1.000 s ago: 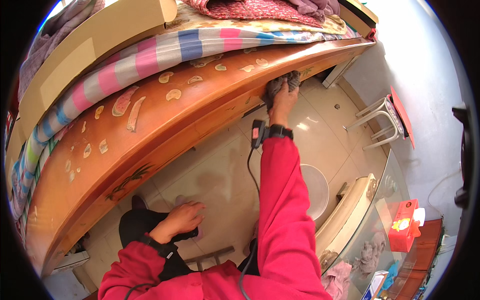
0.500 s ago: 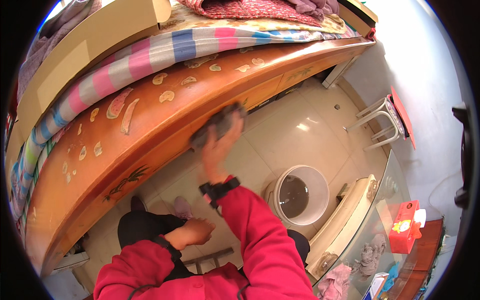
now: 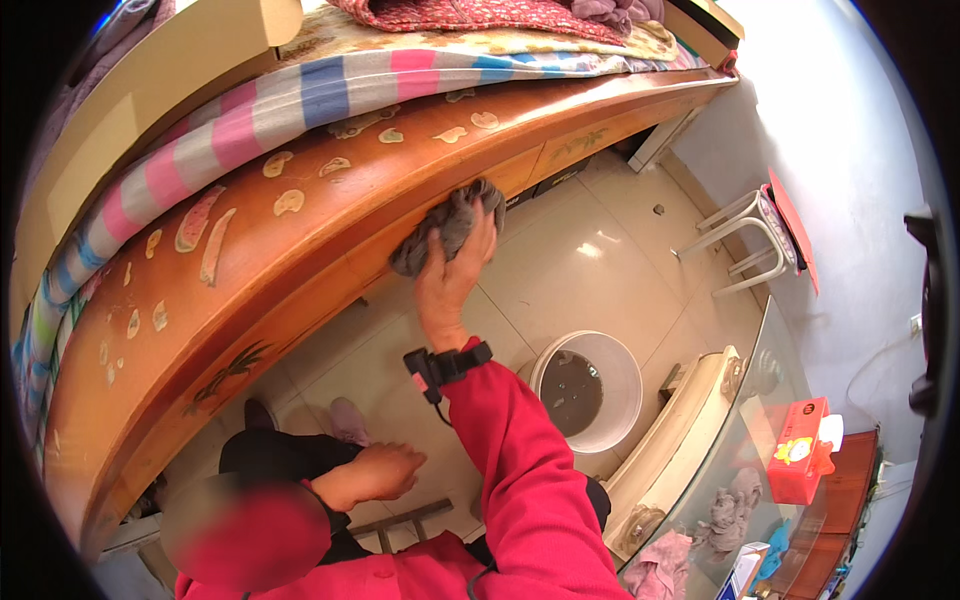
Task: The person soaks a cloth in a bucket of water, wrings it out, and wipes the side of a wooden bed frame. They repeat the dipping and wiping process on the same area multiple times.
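My right hand (image 3: 455, 275) is spread over a crumpled dark grey cloth (image 3: 447, 232) and presses it against the front panel of an orange-brown wooden bed frame (image 3: 345, 200). The thumb and fingers lie along the cloth's near side. Close to my knee, my left hand (image 3: 388, 471) hangs with its fingers curled in, and nothing shows in it. To the right of my right forearm, a white bucket (image 3: 625, 385) stands on the floor, with dark, murky water (image 3: 572, 393) inside.
A striped sheet (image 3: 245, 125) and a long cardboard piece (image 3: 170, 95) line the bed's top edge. At the right are a stool (image 3: 750, 235) and a glass-topped table (image 3: 745, 430) bearing a red tissue box (image 3: 800, 450) and rags (image 3: 735, 510). My shoes (image 3: 348, 420) rest on the tiled floor.
The cloth and my right hand, blurred by motion before, now show sharply on the panel, slightly higher up. The whole view has shifted a little; my left hand stays near my knee.
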### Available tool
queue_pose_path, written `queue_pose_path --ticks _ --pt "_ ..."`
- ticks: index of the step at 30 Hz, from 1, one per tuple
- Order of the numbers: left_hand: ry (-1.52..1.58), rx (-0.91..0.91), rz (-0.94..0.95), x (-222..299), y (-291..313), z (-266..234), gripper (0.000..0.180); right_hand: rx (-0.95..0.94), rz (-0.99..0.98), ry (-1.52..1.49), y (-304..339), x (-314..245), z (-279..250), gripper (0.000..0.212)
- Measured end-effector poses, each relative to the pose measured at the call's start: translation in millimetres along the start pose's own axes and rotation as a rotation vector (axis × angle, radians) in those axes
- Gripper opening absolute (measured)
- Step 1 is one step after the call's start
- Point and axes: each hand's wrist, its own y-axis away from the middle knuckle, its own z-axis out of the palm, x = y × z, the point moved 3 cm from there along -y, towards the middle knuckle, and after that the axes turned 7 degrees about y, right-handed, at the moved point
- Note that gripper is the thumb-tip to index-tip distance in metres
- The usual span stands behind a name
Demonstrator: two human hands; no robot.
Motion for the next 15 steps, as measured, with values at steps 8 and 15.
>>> queue_pose_path --ticks 8,15 --pt "-0.003 -0.018 0.019 -0.8 2.4 -2.4 0.036 0.181 0.142 0.019 -202.5 113.8 -8.4 0.042" --pt "-0.034 -0.042 0.019 11.1 -2.6 2.4 0.036 0.111 0.116 0.012 -103.8 24.5 -4.8 0.058"
